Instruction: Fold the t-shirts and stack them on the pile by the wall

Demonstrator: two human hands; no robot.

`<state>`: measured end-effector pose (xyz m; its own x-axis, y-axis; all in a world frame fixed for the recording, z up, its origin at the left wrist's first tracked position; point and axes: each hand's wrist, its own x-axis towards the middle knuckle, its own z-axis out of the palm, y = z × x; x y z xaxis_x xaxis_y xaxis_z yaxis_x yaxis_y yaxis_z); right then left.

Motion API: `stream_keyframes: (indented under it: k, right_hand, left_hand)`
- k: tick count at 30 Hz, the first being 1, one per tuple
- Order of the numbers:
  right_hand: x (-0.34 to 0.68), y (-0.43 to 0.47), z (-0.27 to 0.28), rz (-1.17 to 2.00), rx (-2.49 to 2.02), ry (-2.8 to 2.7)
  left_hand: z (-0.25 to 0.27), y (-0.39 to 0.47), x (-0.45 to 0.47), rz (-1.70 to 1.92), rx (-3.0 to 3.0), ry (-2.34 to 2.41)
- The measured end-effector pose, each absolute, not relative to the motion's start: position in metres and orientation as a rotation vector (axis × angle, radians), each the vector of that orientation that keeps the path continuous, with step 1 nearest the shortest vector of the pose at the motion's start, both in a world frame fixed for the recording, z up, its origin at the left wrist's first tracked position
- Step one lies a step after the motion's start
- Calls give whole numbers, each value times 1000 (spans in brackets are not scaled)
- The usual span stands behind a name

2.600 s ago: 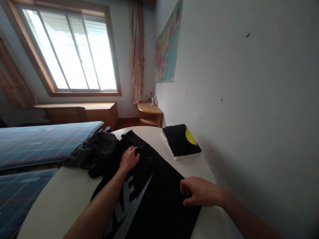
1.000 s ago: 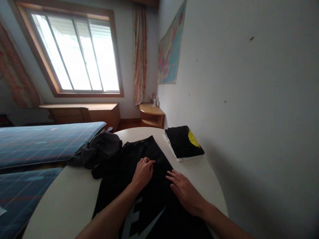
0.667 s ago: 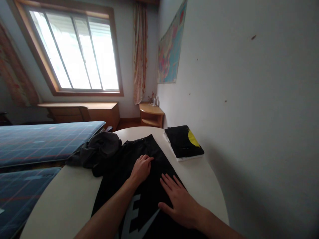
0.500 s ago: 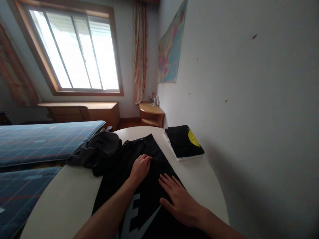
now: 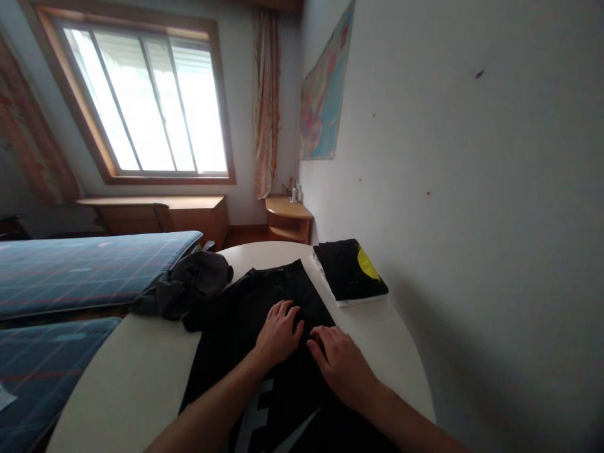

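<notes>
A black T-shirt (image 5: 226,343) with large pale grey print is spread on the white round table (image 5: 127,377), its collar end pointing away from me. My left hand (image 5: 279,332) rests on the middle of the shirt, palm down, fingers loosely bent and apart. Close to its right, my right hand (image 5: 343,365) touches the shirt near its right edge. Its fingers are curled, with a gap between thumb and forefinger, and no cloth shows in it. My forearms hide part of the print.
Folded black and white clothes (image 5: 352,270) with a yellow patch lie at the table's right, near the wall. A crumpled dark grey garment (image 5: 193,283) lies at the left edge, beside the blue plaid mattress (image 5: 94,267). A wooden corner shelf (image 5: 289,207) stands beyond.
My left hand has shifted slightly right and spread its fingers. My right hand, flat before, has curled its fingers. The shirt's collar end has moved a little right.
</notes>
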<state>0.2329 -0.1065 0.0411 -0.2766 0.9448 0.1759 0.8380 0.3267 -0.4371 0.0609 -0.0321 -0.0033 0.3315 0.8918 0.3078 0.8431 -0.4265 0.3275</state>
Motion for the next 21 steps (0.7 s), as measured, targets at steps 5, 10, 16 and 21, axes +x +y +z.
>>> stream_keyframes:
  k: [5, 10, 16, 21]
  right_hand:
    - [233, -57, 28, 339, -1456, -2139]
    - [230, -27, 16, 297, -1498, -2293]
    - [213, -13, 32, 84, -1857, -2243]
    - [183, 5, 39, 27, -1773, -2298]
  left_hand:
    - [-4, -56, 75, 644, 2501, 1554]
    - [-8, -79, 86, 641, 2471, 1475]
    - [15, -75, 61, 698, 2344, 1356]
    - [33, -51, 1, 809, 2338, 1903]
